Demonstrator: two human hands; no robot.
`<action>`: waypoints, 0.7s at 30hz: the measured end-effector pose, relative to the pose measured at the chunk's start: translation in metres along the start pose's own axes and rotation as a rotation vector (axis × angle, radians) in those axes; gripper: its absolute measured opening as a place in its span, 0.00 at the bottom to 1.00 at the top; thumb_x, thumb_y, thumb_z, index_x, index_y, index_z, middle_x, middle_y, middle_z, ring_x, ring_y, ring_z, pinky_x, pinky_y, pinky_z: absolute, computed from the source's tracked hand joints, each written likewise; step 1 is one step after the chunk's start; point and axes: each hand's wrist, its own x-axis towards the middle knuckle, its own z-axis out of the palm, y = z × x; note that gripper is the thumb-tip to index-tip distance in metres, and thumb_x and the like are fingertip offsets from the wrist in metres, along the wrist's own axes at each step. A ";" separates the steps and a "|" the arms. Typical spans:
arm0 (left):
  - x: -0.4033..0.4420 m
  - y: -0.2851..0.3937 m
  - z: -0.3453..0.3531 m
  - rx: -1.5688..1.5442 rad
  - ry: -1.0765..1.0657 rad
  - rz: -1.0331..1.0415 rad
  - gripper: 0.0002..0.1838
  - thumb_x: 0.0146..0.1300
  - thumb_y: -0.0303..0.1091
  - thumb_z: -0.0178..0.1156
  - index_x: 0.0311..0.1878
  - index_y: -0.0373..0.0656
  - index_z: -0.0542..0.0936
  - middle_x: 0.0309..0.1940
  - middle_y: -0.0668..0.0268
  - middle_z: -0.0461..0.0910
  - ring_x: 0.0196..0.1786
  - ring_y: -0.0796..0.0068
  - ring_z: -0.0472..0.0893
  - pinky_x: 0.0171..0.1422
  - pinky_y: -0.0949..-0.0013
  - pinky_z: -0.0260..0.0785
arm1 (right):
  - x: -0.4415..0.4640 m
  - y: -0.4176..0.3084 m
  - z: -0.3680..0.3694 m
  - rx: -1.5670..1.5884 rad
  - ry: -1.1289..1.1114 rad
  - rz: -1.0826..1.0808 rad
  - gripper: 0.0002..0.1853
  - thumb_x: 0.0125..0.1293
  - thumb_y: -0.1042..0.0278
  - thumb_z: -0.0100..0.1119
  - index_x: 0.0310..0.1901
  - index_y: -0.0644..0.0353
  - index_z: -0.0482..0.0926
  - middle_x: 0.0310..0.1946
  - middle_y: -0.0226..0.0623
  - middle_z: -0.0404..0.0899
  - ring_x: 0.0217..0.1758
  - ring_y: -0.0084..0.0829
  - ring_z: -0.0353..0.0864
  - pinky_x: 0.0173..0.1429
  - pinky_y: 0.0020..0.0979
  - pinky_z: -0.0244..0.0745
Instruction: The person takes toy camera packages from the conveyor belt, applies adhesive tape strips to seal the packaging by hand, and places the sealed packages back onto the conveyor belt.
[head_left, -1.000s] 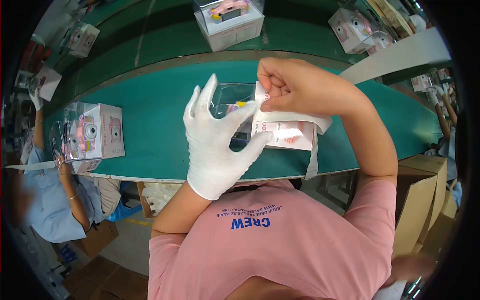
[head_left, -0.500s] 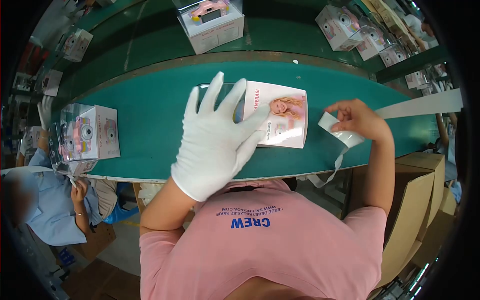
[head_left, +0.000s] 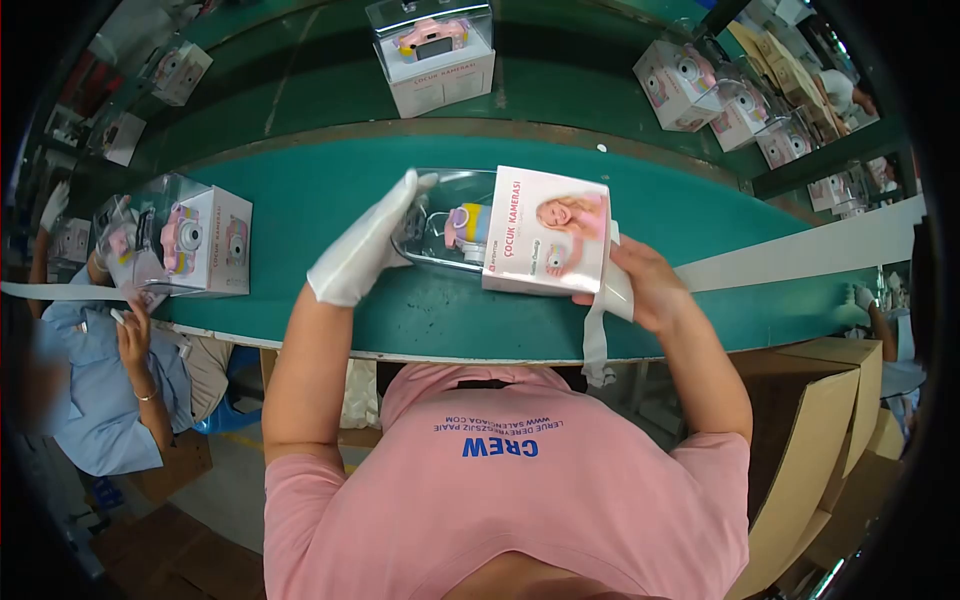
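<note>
The ÇOCUK KAMERASI box [head_left: 546, 238] spans your hands over the green worktop [head_left: 300, 240], long axis left to right: your gloved left hand [head_left: 368, 245], fingers together, grips its clear end; your right hand [head_left: 648, 284] clasps its printed end and white strip [head_left: 618, 290].

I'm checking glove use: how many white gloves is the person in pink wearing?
1: the white glove on the left hand, at the clear end of the camera box. The right hand, at the printed end, is bare. Both hands show, so no other is hidden.
</note>
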 end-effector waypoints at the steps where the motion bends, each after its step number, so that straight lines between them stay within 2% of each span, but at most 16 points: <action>1: -0.001 -0.004 -0.004 -0.156 -0.021 -0.021 0.47 0.70 0.71 0.45 0.77 0.39 0.62 0.76 0.43 0.61 0.76 0.43 0.63 0.78 0.46 0.55 | -0.005 0.003 0.010 -0.052 0.032 -0.122 0.16 0.74 0.71 0.55 0.60 0.63 0.73 0.58 0.50 0.79 0.57 0.42 0.81 0.62 0.42 0.79; 3: -0.005 -0.015 -0.004 -0.471 -0.063 -0.069 0.48 0.70 0.73 0.42 0.78 0.41 0.60 0.76 0.44 0.60 0.76 0.44 0.64 0.77 0.46 0.58 | -0.013 0.008 0.020 -0.155 0.097 -0.359 0.15 0.71 0.73 0.56 0.58 0.59 0.74 0.62 0.52 0.77 0.63 0.48 0.79 0.68 0.48 0.75; 4: -0.004 -0.020 -0.004 -0.471 -0.060 -0.066 0.48 0.70 0.73 0.42 0.78 0.41 0.60 0.76 0.44 0.60 0.76 0.44 0.64 0.77 0.46 0.58 | -0.011 0.009 0.019 -0.158 0.094 -0.361 0.15 0.71 0.73 0.56 0.58 0.59 0.74 0.62 0.52 0.77 0.63 0.48 0.79 0.68 0.48 0.75; 8: -0.002 -0.035 0.000 -0.862 -0.054 0.067 0.49 0.64 0.65 0.60 0.80 0.47 0.57 0.75 0.46 0.62 0.73 0.46 0.68 0.75 0.47 0.62 | 0.001 0.013 0.012 -0.774 -0.169 -1.013 0.13 0.63 0.78 0.57 0.48 0.55 0.77 0.69 0.52 0.71 0.74 0.54 0.69 0.74 0.49 0.67; 9: -0.001 -0.034 0.000 -0.864 -0.057 0.070 0.49 0.64 0.65 0.60 0.80 0.47 0.57 0.75 0.46 0.62 0.73 0.46 0.68 0.75 0.47 0.62 | 0.002 0.010 0.012 -0.778 -0.167 -1.014 0.13 0.63 0.78 0.57 0.48 0.55 0.77 0.69 0.52 0.71 0.74 0.54 0.69 0.74 0.49 0.67; 13: -0.004 -0.031 -0.008 -0.467 -0.239 0.218 0.56 0.47 0.52 0.78 0.78 0.46 0.60 0.75 0.50 0.62 0.72 0.52 0.70 0.78 0.48 0.58 | 0.008 0.002 0.015 -1.020 -0.292 -1.366 0.09 0.56 0.81 0.58 0.37 0.54 0.76 0.73 0.51 0.66 0.80 0.56 0.59 0.76 0.46 0.64; 14: -0.005 -0.031 -0.009 -0.473 -0.246 0.210 0.56 0.47 0.52 0.78 0.78 0.46 0.60 0.75 0.50 0.62 0.72 0.52 0.70 0.78 0.48 0.58 | 0.003 0.001 0.016 -0.944 -0.262 -1.295 0.09 0.57 0.81 0.59 0.37 0.55 0.77 0.71 0.50 0.69 0.75 0.51 0.66 0.72 0.41 0.68; 15: -0.007 -0.032 -0.009 -0.340 -0.166 0.279 0.58 0.43 0.49 0.79 0.78 0.46 0.61 0.74 0.51 0.63 0.72 0.51 0.70 0.78 0.48 0.59 | -0.006 -0.002 0.019 -0.868 -0.228 -1.220 0.09 0.58 0.82 0.60 0.37 0.56 0.78 0.69 0.49 0.72 0.71 0.47 0.73 0.67 0.36 0.72; 16: -0.008 -0.033 -0.009 -0.204 -0.090 0.352 0.59 0.40 0.47 0.81 0.77 0.47 0.62 0.74 0.52 0.64 0.72 0.51 0.70 0.78 0.48 0.59 | -0.014 -0.008 0.021 -0.868 -0.212 -1.213 0.09 0.58 0.82 0.60 0.37 0.56 0.78 0.69 0.49 0.72 0.71 0.47 0.73 0.67 0.36 0.72; 18: -0.005 -0.034 -0.007 0.065 0.054 0.507 0.61 0.32 0.43 0.84 0.75 0.47 0.64 0.73 0.53 0.65 0.72 0.50 0.70 0.78 0.47 0.59 | -0.031 -0.028 0.025 -0.526 0.020 -0.817 0.07 0.60 0.81 0.65 0.38 0.59 0.80 0.50 0.42 0.85 0.47 0.29 0.83 0.48 0.25 0.76; 19: -0.003 -0.035 -0.008 0.056 0.035 0.509 0.61 0.32 0.43 0.84 0.75 0.47 0.64 0.73 0.53 0.65 0.72 0.50 0.70 0.78 0.47 0.59 | -0.037 -0.035 0.026 -0.525 0.042 -0.818 0.07 0.60 0.81 0.65 0.38 0.59 0.80 0.50 0.42 0.85 0.47 0.29 0.83 0.48 0.25 0.76; 21: -0.004 -0.036 -0.013 0.040 0.021 0.462 0.56 0.35 0.44 0.83 0.72 0.48 0.67 0.71 0.54 0.67 0.71 0.49 0.70 0.78 0.46 0.59 | -0.048 -0.046 0.030 -0.496 0.039 -0.648 0.05 0.61 0.78 0.68 0.37 0.61 0.81 0.40 0.34 0.85 0.38 0.22 0.78 0.40 0.20 0.71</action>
